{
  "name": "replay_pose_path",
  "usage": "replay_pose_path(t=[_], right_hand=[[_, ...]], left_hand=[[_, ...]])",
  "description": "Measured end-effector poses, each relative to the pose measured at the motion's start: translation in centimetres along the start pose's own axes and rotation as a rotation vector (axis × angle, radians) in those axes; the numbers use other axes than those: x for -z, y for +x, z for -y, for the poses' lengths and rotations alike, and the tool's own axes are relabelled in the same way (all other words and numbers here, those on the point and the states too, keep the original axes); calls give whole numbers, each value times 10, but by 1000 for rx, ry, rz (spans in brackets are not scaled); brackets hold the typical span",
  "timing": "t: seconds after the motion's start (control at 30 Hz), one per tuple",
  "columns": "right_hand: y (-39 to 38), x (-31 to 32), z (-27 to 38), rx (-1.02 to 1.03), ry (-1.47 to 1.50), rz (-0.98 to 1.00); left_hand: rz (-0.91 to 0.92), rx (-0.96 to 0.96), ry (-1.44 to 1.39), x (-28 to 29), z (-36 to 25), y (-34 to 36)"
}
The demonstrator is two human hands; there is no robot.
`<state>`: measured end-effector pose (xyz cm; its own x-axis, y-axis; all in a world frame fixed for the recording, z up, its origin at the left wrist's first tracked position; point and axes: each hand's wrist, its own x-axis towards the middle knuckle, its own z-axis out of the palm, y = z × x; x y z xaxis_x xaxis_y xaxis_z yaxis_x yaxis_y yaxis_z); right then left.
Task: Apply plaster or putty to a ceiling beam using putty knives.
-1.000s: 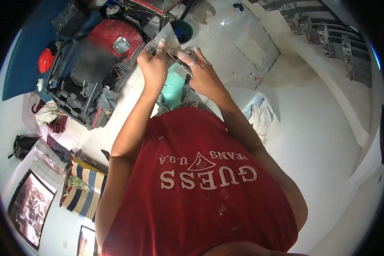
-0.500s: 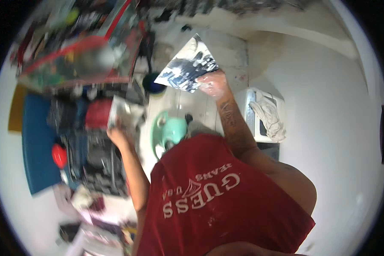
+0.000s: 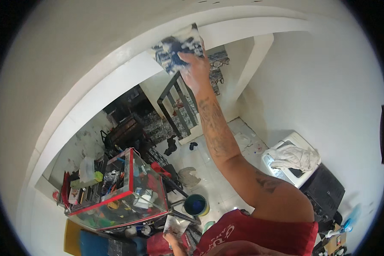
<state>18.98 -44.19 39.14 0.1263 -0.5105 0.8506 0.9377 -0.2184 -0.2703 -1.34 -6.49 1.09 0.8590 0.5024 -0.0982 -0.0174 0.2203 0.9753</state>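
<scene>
A plain white wall [image 3: 324, 85] is rising well to the right of the right fingers [image 3: 186, 56]; a white beam [image 3: 115, 81] is running behind them and sloping away down to their left; a pale tiled floor [image 3: 219, 183] is spreading far below them; a red-edged glass case [image 3: 131, 170], crammed with mixed goods, is standing well below and to their left, and above and to the left of the left fingers [image 3: 167, 236]; a white machine [image 3: 295, 137] is standing well below and to the right of the right fingers; a dark railing [image 3: 173, 104] is showing beneath them in the view; a dark bucket [image 3: 206, 209] is standing above and to the right of the left fingers; a crumpled pale cloth [image 3: 296, 158] is lying over the machine's top; a smeared plate [image 3: 173, 48], blotched dark and white, is jutting leftward from the right fingers, which are gripping it with the thumb lying across its face, though I cannot tell whether it is touching the beam; a paler plate [image 3: 178, 224] is reaching upward from the left fingers, which are closing on its lower part.
</scene>
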Motion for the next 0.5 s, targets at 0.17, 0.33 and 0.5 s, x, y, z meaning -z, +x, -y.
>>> replay_pose_path(t=[0.17, 0.33, 0.5], right_hand=[[44, -18, -3, 449, -452, -89], [58, -39, 36, 88, 514, -265], [60, -58, 70, 406, -6, -416]], left_hand=[[-23, 1, 52, -5, 0, 12], [216, 119, -169, -18, -8, 8], [132, 1, 67, -15, -3, 0]])
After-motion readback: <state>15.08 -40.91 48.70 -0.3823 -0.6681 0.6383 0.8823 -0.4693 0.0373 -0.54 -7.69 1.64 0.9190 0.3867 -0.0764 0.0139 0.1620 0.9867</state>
